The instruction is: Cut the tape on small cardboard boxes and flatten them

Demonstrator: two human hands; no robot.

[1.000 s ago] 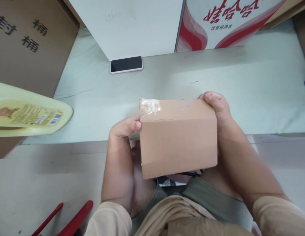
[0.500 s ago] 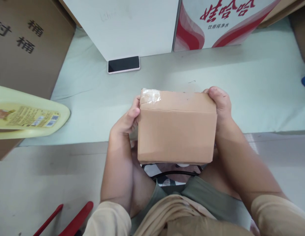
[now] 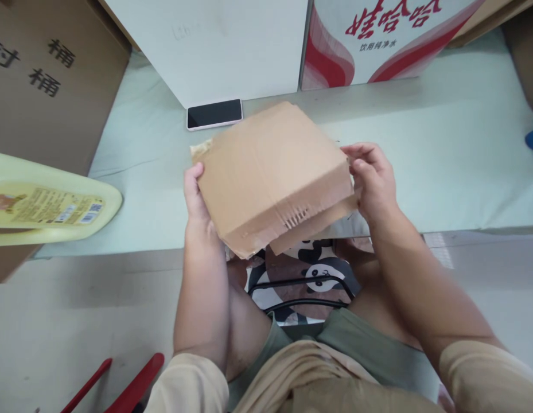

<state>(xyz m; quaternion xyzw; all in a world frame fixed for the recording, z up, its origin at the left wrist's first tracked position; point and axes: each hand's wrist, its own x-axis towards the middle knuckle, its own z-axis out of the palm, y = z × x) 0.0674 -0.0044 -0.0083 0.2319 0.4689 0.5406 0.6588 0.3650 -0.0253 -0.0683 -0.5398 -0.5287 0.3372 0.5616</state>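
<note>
Here, a yellow bottle (image 3: 51, 198) is by the front left corner of the tabletop (image 3: 459, 155). The left hand (image 3: 194, 192) grips a tipped brown box (image 3: 266, 166) over the front edge, a phone (image 3: 214, 114) and white box (image 3: 223, 49) behind; the right hand's (image 3: 375, 180) fingers hold the brown box's right end.

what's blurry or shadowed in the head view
Head view: far edge of the cardboard box soft, possibly motion blur; head view: print on the red-and-white carton clearer; head view: floor softly shadowed below the front edge of the pale green cloth.
</note>
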